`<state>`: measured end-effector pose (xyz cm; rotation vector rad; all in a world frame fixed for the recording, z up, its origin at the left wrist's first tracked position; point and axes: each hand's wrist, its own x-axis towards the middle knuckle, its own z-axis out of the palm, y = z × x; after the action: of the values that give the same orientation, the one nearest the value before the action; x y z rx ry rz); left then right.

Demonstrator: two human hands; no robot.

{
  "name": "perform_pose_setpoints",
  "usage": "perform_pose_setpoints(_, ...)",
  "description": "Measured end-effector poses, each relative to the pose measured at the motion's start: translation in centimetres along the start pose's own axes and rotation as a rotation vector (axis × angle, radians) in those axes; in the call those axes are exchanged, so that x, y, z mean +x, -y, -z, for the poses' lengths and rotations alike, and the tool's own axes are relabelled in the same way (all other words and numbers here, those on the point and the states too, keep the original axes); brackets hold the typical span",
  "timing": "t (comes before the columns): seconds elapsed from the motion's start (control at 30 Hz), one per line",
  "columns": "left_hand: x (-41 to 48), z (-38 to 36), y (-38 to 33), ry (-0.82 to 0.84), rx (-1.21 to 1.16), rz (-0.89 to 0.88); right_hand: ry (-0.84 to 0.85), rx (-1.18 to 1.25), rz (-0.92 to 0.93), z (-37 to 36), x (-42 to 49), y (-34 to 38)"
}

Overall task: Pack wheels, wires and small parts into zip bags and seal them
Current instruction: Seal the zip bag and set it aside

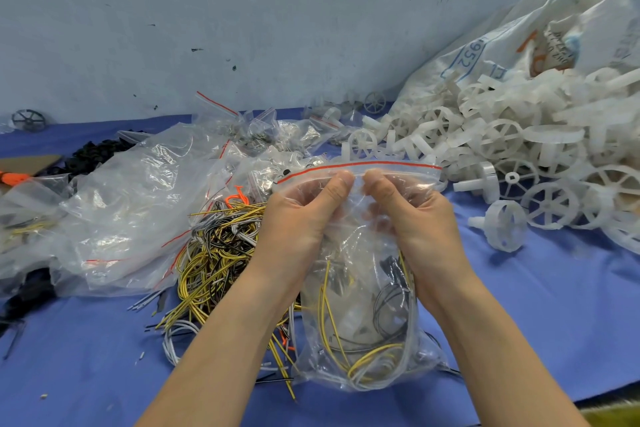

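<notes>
Clear zip bag (360,288) holding yellow, black and grey wires, upright between both hands. Left hand (298,218) and right hand (419,215) pinch its red-striped top, thumbs side by side. Loose wire pile (214,253) left of grip; white wheels (519,163) right.

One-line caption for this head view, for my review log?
Both hands, left hand and right hand, pinch the red-striped top of a zip bag holding wires.

You face a clear zip bag (360,288) with a red stripe, yellow-and-black wires (211,253), white wheels (550,204) and a blue tabletop (554,305).
</notes>
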<state>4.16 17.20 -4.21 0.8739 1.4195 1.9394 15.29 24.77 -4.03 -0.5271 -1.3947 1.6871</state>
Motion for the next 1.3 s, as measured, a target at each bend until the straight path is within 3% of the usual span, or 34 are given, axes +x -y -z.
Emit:
perform_pose_setpoints(0.4,0.1,0.2,0.5,-0.008,0.047,-0.089,0.052,0.043,-0.021,0.1,0.0,0.4)
perform_pose_setpoints(0.57,0.0,-0.2,0.2,-0.044,-0.002,-0.039,0.01,0.039,-0.072,0.1,-0.3,1.0)
perform_pose_setpoints(0.8,0.2,0.3,0.5,0.076,0.003,-0.021,-0.005,0.032,-0.092,0.1,-0.5,1.3)
perform_pose_setpoints(1.3,0.3,0.2,0.8,0.022,-0.011,-0.029,0.038,0.011,-0.022,0.2,-0.1,0.7)
